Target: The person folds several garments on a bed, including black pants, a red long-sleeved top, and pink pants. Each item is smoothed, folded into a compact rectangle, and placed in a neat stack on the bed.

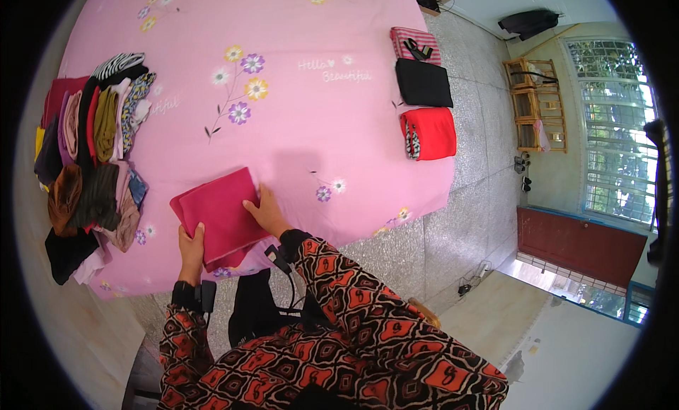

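Note:
A folded crimson cloth (228, 214) lies tilted near the front edge of a bed with a pink floral sheet (297, 129). My left hand (191, 251) grips its lower left edge, with the thumb on top and the fingers hidden beneath. At its right edge rests my right hand (267, 211), thumb on the cloth and fingers spread beside it; whether it pinches the edge cannot be told. The cloth is in layers, with a lower flap showing at the left and near the bottom.
At the left is a heap of mixed clothes (95, 150). Along the bed's right edge lie a folded red garment (432, 134), a folded black one (424, 83) and a pink striped one (424, 37) with a dark strap on it. A wooden rack (536, 105) stands beyond.

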The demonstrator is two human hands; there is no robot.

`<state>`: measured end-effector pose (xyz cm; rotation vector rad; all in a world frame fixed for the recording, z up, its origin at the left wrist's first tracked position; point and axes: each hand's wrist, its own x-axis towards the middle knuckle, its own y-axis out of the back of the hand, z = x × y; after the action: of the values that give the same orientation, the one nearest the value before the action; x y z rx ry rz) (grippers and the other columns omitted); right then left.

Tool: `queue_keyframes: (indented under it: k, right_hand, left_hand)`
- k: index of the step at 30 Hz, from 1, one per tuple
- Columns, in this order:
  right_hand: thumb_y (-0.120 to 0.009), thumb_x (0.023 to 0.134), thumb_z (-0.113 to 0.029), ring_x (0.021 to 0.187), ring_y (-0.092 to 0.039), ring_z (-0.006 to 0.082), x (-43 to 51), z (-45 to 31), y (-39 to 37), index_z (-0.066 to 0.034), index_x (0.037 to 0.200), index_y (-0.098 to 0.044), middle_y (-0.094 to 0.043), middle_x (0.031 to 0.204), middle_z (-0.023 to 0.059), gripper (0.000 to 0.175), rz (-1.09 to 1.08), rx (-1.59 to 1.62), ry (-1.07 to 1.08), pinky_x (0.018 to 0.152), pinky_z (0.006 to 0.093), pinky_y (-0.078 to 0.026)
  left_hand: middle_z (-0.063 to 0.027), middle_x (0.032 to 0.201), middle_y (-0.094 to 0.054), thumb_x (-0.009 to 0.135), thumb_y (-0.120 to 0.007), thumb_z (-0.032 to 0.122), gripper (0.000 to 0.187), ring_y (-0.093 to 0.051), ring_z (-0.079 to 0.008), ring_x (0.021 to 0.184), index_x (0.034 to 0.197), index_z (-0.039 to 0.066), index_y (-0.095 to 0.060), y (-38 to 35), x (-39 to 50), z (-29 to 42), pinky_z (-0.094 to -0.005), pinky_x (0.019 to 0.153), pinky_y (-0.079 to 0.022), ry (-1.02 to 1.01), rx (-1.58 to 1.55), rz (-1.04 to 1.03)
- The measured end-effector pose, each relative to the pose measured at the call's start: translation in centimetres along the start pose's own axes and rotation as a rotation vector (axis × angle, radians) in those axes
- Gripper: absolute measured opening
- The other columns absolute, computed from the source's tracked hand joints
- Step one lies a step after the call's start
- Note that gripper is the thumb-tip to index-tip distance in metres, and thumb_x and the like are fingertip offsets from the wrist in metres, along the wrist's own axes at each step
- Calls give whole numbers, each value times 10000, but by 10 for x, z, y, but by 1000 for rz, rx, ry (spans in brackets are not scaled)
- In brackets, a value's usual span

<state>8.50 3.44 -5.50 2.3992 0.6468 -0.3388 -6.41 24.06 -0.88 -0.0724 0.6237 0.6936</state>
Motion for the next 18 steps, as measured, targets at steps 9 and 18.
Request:
queue_keyframes:
  k: [9,18]
  right_hand:
    - [-479,1061,-459,1109,-647,187,-17,113,183,-82,1362,-571,-663,1260,93,491,-477,1206,-672,951,340,-532]
    - [-562,1033,-388,1095,-654,174,-77,268,560,-31,1327,-578,-671,1244,77,463,-112,1148,-567,960,332,-537]
  left_hand:
    - [-94,1184,-628,979,-664,157,394,-609,-160,1051,1312,24,-501,-248,-92,117,-316,924,-515,-45,-78,-363]
    - [-103,1309,-593,981,-678,194,548,-591,-192,1179,1428,25,-409,-577,-151,86,-369,1013,-503,385,-72,-831]
